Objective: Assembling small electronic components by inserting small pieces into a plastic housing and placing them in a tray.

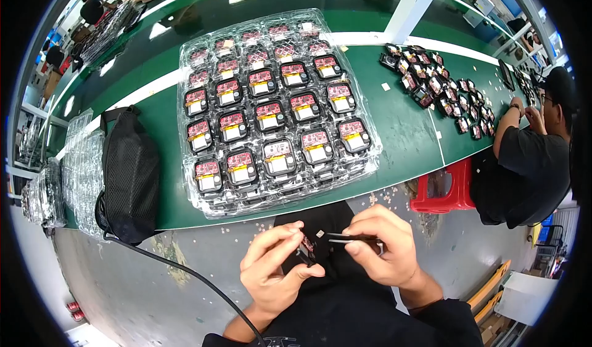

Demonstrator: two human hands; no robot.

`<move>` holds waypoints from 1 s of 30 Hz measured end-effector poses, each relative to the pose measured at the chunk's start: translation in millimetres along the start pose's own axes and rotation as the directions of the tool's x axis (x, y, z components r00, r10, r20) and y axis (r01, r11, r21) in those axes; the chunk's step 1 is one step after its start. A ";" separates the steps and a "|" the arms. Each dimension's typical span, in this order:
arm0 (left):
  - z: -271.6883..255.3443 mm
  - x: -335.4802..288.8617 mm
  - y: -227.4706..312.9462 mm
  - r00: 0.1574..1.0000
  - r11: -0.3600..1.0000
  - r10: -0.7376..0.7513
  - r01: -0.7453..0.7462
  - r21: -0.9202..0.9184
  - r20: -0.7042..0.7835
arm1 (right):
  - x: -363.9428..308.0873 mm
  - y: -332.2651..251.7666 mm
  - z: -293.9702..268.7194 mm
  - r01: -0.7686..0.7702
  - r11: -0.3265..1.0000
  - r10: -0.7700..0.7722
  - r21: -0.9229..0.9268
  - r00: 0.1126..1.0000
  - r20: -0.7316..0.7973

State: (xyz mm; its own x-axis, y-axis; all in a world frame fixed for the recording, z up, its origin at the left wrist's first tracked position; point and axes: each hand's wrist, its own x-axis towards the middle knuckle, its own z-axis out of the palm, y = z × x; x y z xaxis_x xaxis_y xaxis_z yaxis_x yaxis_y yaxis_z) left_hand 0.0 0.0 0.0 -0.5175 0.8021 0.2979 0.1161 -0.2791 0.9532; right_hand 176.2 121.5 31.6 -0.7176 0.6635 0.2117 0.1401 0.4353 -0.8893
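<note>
Over my lap, my left hand (pixel 271 270) grips a small black device housing (pixel 304 254) by its edges, tilted so that only a strip of reddish circuit board shows. My right hand (pixel 385 248) is closed around a pair of tweezers (pixel 339 237), whose tips point left toward the housing but stay apart from it. A small pale square piece (pixel 320 233) appears just off the tweezer tips; whether they touch it I cannot tell. Beyond my hands, a stack of clear plastic trays (pixel 374 162) holds rows of black housings with red boards and silver-white blocks.
Left of the trays stands a black mesh bag (pixel 131 174) beside stacked clear trays (pixel 83 168). Many loose housings (pixel 435 85) are heaped on the green bench (pixel 401 140) at right. A co-worker (pixel 533 150) sits there near a red stool (pixel 444 187). A black cable (pixel 185 270) crosses at lower left.
</note>
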 end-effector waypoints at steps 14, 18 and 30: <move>-2.2 5.3 -2.1 0.928 0.877 0.369 -0.365 0.313 0.051 | 90.2 -33.4 -8.9 0.161 0.978 -0.169 -0.130 0.984 -0.050; -6.5 3.3 -2.1 0.939 0.900 0.338 -0.342 0.271 0.064 | 159.2 -5.1 -36.5 0.265 0.753 -0.444 -0.602 0.880 -0.169; -0.4 -7.3 3.4 0.967 0.942 0.219 -0.244 0.231 0.128 | 260.5 29.4 -56.2 0.219 0.533 -0.151 -0.818 0.975 0.162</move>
State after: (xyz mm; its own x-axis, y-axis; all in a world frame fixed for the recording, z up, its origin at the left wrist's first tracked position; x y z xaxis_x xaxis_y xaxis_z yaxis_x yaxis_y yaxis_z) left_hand 3.8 -7.0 1.1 -0.3663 0.7827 0.5031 0.4309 -0.3365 0.8373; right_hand 31.6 341.4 83.3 -0.8317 0.4824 0.2748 0.4755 0.8745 -0.0961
